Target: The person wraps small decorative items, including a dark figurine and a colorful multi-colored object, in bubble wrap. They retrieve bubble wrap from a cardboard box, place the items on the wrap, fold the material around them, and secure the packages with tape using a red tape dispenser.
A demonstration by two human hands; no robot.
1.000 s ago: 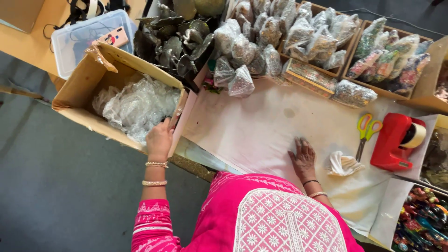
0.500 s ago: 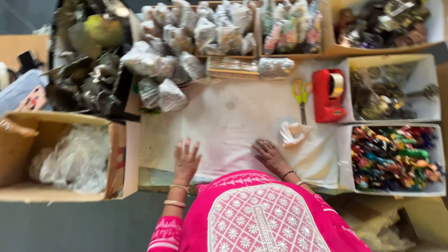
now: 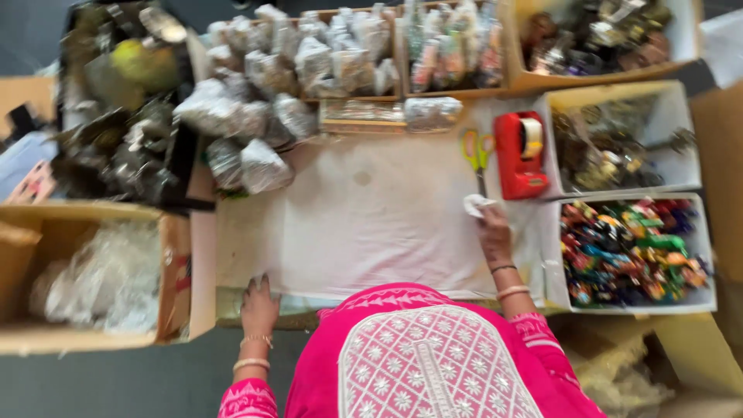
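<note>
- Head view, looking straight down; picture somewhat blurred.
- Right hand (image 3: 494, 232) rests on the white sheet (image 3: 364, 224), fingertips on a small crumpled white wad (image 3: 474, 204); fingers look curled onto it, but whether they pinch it or only touch it I cannot tell.
- Wad lies at the far tip of the right hand, just below the scissors.
- Left hand (image 3: 258, 305) lies flat, fingers spread, on the near left edge of the sheet, holding nothing. Well apart from the right hand, the sheet between them.
- Scissors (image 3: 478, 152), yellow and green handles, just beyond the right hand, blades pointing toward it.
- Red tape dispenser (image 3: 520, 155) just right of the scissors, beyond the right hand.
- White box of small multicoloured pieces (image 3: 631, 248) directly right of the right hand.
- Second white box of dark and metallic bits (image 3: 619, 143) beyond that one.
- Heap of clear filled packets (image 3: 255, 116) beyond the left hand, across the sheet.
- Cardboard box holding clear plastic bags (image 3: 101, 279) left of the left hand.
- Both wrists carry bangles; pink sleeves, pink garment with white embroidery at the near edge.
</note>
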